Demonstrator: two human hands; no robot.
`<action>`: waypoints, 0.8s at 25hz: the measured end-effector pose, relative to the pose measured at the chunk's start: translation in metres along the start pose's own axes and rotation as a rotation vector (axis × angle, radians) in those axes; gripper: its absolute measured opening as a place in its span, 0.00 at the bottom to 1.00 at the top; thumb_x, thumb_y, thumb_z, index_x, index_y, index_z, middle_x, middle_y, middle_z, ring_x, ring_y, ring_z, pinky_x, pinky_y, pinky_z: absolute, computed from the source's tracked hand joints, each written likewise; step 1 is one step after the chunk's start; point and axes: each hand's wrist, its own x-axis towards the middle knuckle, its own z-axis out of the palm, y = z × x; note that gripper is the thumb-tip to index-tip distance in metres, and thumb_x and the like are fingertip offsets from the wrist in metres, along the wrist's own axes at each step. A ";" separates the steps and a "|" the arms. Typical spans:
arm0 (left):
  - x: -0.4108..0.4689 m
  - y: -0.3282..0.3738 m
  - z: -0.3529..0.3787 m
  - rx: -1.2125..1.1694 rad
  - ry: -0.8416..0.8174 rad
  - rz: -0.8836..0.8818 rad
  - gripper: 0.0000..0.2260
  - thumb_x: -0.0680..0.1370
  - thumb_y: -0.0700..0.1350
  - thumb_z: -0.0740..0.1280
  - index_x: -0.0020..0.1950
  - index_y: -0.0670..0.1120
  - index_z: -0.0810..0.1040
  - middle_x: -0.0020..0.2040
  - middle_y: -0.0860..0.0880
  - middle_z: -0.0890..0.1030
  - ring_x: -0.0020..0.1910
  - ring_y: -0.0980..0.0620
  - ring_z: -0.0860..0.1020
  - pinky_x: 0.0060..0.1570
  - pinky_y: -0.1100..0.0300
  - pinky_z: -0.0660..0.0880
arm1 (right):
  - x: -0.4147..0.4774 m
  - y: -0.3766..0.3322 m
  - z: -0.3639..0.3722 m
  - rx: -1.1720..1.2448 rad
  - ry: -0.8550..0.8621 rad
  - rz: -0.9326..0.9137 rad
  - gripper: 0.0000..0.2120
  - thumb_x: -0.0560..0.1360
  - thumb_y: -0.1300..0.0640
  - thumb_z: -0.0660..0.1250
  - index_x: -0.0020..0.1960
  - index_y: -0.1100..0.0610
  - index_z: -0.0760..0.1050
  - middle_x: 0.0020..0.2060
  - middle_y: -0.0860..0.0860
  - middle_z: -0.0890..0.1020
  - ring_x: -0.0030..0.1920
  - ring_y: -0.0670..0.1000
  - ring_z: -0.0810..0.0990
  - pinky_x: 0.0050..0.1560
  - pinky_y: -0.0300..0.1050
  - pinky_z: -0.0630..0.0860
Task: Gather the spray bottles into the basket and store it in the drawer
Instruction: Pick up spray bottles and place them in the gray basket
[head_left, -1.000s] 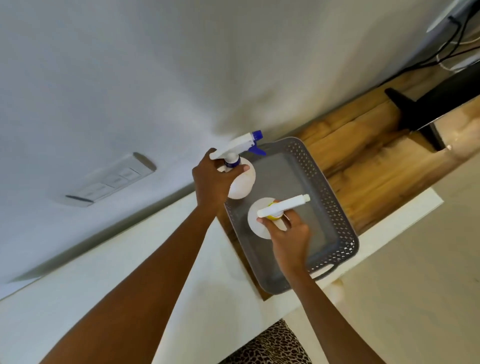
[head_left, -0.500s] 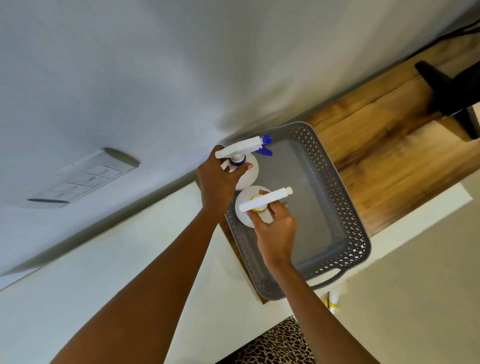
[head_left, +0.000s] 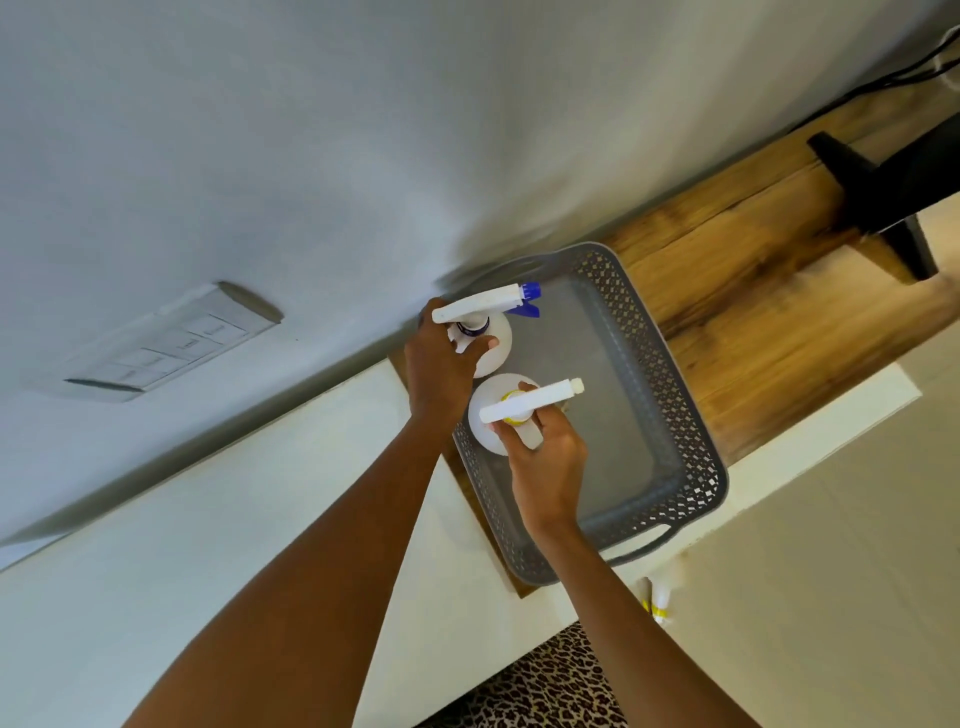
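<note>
One wooden bench (head_left: 769, 291) crosses the right of the frame, and one grey perforated basket (head_left: 670, 415) sits on it at centre. Two white spray bottles stand inside the basket's left end, just beside each other: a blue-nozzled bottle (head_left: 496, 338) above and a yellow-collared bottle (head_left: 488, 421) below. Both arms reach up from the lower frame. The left hand (head_left: 441, 364) grips the blue-nozzled bottle's neck; the right hand (head_left: 545, 462) is wrapped around the yellow-collared bottle's trigger.

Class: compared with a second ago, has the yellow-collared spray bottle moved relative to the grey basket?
Yes. The yellow-collared spray bottle has shifted toward the grey basket's left wall, closer to the blue-nozzled bottle.
</note>
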 end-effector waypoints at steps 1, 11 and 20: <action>-0.003 0.000 -0.002 0.027 -0.008 -0.006 0.23 0.70 0.42 0.72 0.62 0.41 0.69 0.61 0.41 0.77 0.60 0.44 0.76 0.57 0.57 0.72 | -0.001 0.000 -0.001 0.000 -0.020 0.013 0.22 0.69 0.56 0.73 0.61 0.61 0.75 0.57 0.57 0.81 0.57 0.55 0.80 0.59 0.52 0.77; -0.142 -0.009 -0.048 0.166 0.014 0.099 0.11 0.76 0.41 0.64 0.58 0.43 0.71 0.56 0.44 0.79 0.55 0.46 0.77 0.49 0.62 0.69 | -0.073 0.009 -0.070 -0.036 0.034 -0.055 0.25 0.71 0.56 0.72 0.65 0.60 0.70 0.64 0.57 0.76 0.65 0.54 0.73 0.65 0.51 0.72; -0.300 -0.030 0.001 0.382 -0.362 0.509 0.14 0.75 0.35 0.63 0.60 0.42 0.73 0.62 0.42 0.76 0.63 0.44 0.73 0.62 0.56 0.71 | -0.190 0.090 -0.172 0.015 0.254 0.133 0.12 0.76 0.58 0.64 0.59 0.58 0.75 0.57 0.54 0.80 0.58 0.52 0.77 0.61 0.53 0.74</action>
